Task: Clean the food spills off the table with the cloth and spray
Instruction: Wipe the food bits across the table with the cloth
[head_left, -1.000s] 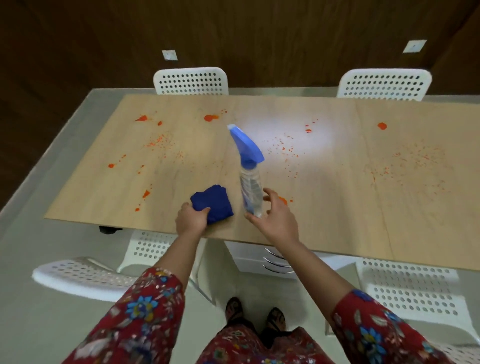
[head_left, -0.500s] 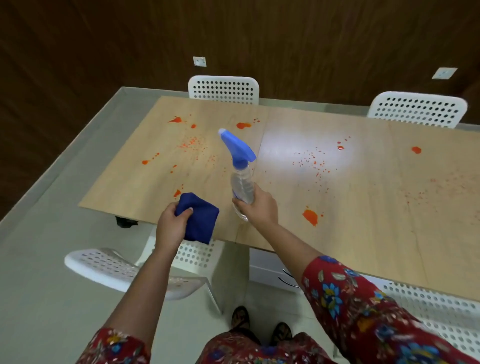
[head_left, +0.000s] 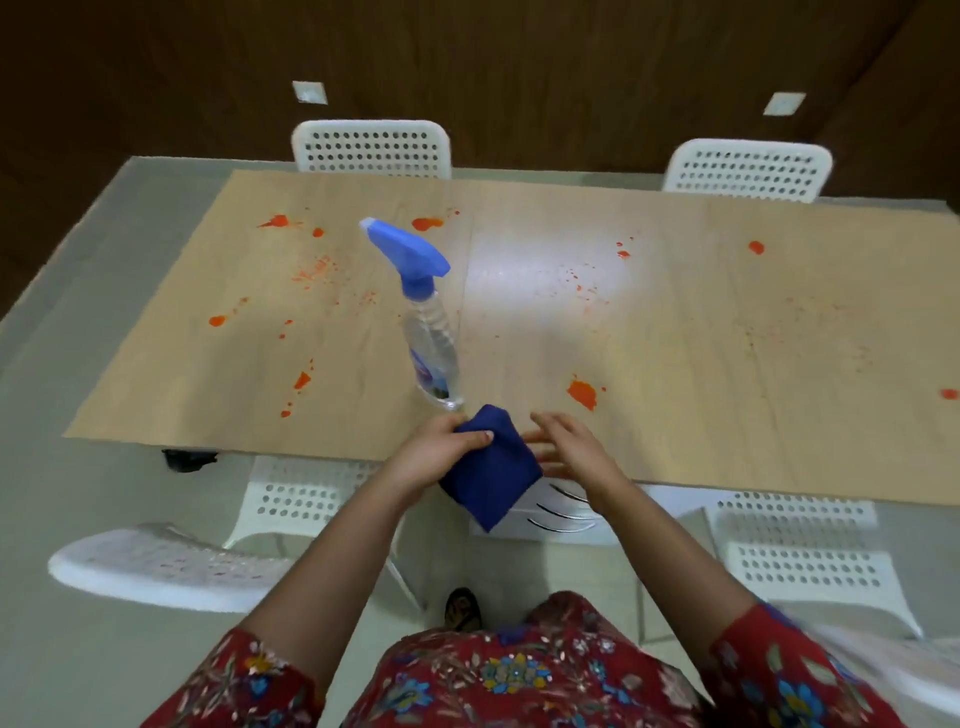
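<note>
Spattered table (head_left: 675, 389); limp dark-blue cloth (head_left: 488, 467)

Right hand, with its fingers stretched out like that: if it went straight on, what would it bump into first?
Most likely the blue cloth, which the left hand grips just beside it. The right hand points its fingers at it; blur hides whether they touch.

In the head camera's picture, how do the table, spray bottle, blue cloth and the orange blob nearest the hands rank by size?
1. table
2 or 3. spray bottle and blue cloth: unsure, bottle longer, cloth wider and nearer the camera
4. orange blob
</note>
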